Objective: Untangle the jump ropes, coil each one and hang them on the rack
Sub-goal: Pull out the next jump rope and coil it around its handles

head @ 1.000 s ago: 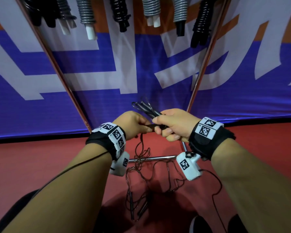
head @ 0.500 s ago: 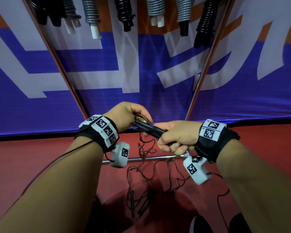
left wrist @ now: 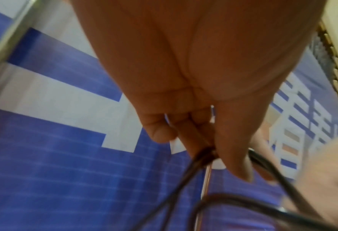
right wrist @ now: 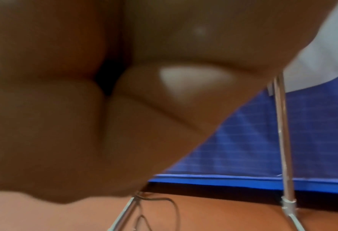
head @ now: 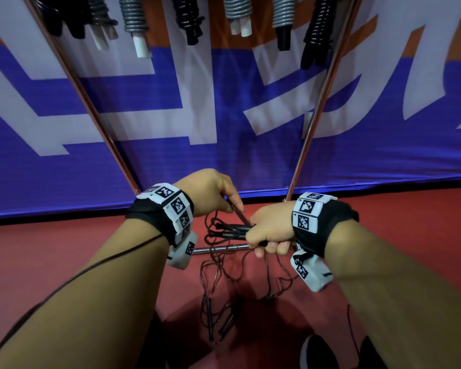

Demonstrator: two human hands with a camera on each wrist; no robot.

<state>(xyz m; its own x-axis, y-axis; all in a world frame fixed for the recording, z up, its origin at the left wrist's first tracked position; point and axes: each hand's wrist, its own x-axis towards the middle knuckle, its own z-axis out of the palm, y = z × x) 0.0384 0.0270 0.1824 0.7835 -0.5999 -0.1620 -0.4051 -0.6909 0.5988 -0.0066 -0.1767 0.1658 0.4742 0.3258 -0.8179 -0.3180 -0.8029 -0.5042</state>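
head view, near to far: tangled jump ropes (head: 224, 283) trail on the red floor; right hand (head: 270, 230) fists black handles (head: 232, 231) lying crosswise, ends toward the left hand (head: 210, 193), which pinches the cord (head: 237, 213) just beside them; the rack (head: 312, 123) stands beyond.

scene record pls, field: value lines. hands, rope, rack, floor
left hand: pinches a thin rope strand between thumb and fingers
right hand: grips a bundle of black handles
tangle: loose thin cords hang from both hands down to the floor, two more handles lying there
rack: metal uprights and a low crossbar, coiled ropes already hanging at the top
floor: red
backdrop: blue and white banner
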